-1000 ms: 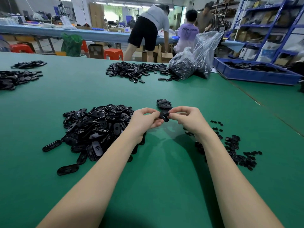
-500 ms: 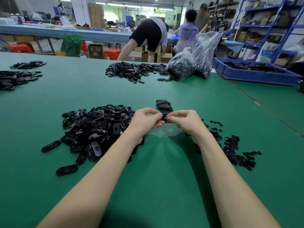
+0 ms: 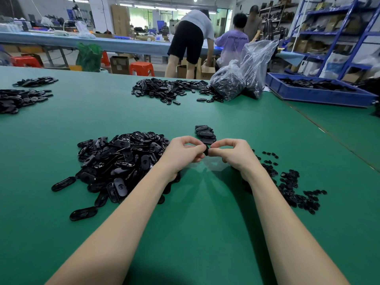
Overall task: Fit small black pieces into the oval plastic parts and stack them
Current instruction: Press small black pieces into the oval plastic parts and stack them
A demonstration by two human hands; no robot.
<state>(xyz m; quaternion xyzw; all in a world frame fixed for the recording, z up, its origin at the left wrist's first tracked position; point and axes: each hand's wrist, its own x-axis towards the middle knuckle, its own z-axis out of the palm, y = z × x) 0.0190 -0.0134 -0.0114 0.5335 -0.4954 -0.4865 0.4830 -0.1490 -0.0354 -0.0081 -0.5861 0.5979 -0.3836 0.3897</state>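
Nearest, two bare forearms reach out over the green surface (image 3: 205, 233). The left hand (image 3: 181, 154) and right hand (image 3: 234, 154) meet above the middle of it, each with a narrow fingertip grip pinching the same black oval part (image 3: 206, 150); only a sliver shows between the fingers, so I cannot tell whether a small piece is seated yet. Beside the left forearm lies a big pile of oval parts (image 3: 121, 161), which looks like the stock yet to be fitted. By the right forearm, scattered small black pieces (image 3: 292, 188) wait. Just beyond the hands sits a short stack of finished ovals (image 3: 204, 133), only a few high. Judging by that, the job is barely begun. Toward the far edge lie more heaps (image 3: 170, 89), a clear bag (image 3: 238, 79) and a blue tray (image 3: 316, 95).
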